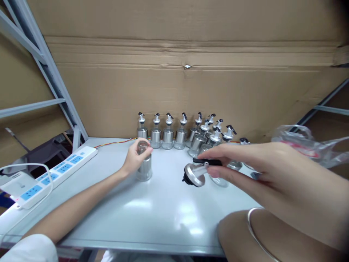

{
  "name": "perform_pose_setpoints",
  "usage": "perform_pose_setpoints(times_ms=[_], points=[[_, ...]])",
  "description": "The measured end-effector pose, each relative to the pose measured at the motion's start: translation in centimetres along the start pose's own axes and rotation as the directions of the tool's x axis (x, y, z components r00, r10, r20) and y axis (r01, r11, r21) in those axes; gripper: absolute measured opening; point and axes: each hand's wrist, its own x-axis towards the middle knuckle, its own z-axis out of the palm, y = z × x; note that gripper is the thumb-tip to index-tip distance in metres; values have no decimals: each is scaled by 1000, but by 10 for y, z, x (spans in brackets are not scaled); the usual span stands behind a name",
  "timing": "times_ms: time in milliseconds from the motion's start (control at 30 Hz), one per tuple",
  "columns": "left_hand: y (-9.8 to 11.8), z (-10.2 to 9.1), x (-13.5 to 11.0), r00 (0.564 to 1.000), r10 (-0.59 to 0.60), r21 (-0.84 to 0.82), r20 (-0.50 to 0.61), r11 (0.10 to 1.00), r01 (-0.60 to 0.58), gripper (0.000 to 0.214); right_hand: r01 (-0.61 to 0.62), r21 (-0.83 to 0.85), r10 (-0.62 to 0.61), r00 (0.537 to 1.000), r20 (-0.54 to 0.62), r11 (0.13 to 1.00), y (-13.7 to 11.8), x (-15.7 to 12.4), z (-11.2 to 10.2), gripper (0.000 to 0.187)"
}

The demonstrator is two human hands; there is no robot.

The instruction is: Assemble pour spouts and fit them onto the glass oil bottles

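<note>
My left hand (137, 157) is closed around the neck of a glass bottle (144, 169) with a metal sleeve, which stands upright on the table. A pour spout stopper (195, 175) hangs above the table in my right hand (261, 171). Thumb and fingertips pinch it by its black lever, and its black plug points down to the left. Beyond my hands, bottles (167, 139) of the same kind stand with spouts fitted, several in a row and more clustered to the right. My right hand partly covers the bottles nearest it.
A white power strip (62, 171) with a plugged-in charger and cable lies along the table's left edge. Clear plastic bags (308, 145) are at the right. Cardboard (174, 91) walls the back, and grey metal frame posts (51, 69) stand at the sides.
</note>
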Motion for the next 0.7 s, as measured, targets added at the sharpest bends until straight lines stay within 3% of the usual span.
perform_pose_setpoints(times_ms=[100, 233, 433, 700], points=[[-26, -17, 21, 980, 86, 97, -178, 993, -70, 28, -13, -25, 13, 1000, -15, 1000, -2, 2, -1, 17], [-68, -41, 40, 904, 234, 307, -356, 944, -124, 44, -49, -28, 50, 998, 37, 998, -3, 7, -1, 19], [-118, -66, 44, 951, 246, 518, -189, 847, -116, 73, -62, -25, 64, 994, 87, 998, -6, 12, 0, 23], [-138, -72, 43, 991, 114, 449, -63, 891, -74, 89, 44, 25, -46, 994, 98, 999, -7, 8, 8, 20]])
